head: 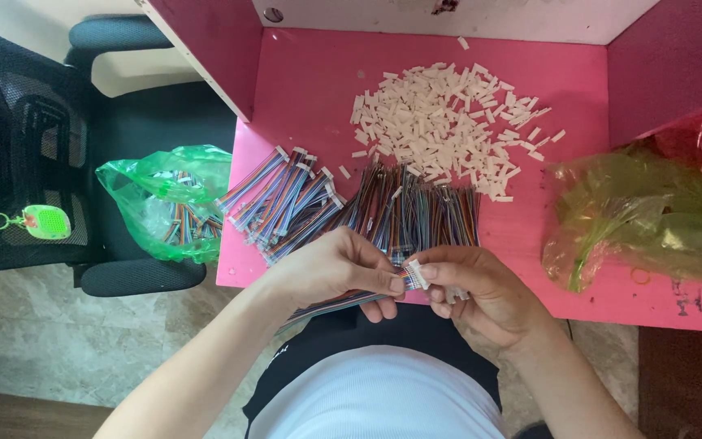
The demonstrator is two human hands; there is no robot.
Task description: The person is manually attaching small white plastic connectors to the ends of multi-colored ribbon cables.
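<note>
Many finished cables (pixel 286 199) lie centre-left; bare cables (pixel 424 213) and loose white housings (pixel 448 122) remain. Left hand (pixel 331 268) pinches a ribbon cable (pixel 343 302); right hand (pixel 481 289) pinches its white connector (pixel 415 274).

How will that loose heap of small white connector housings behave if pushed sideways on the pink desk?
The white housings would likely scatter rather than slide together: they lie loose, strays already at the edges. Small plastic blocks, so probably very light. Flat-sided, so unlikely to roll on the pink desk.
</note>
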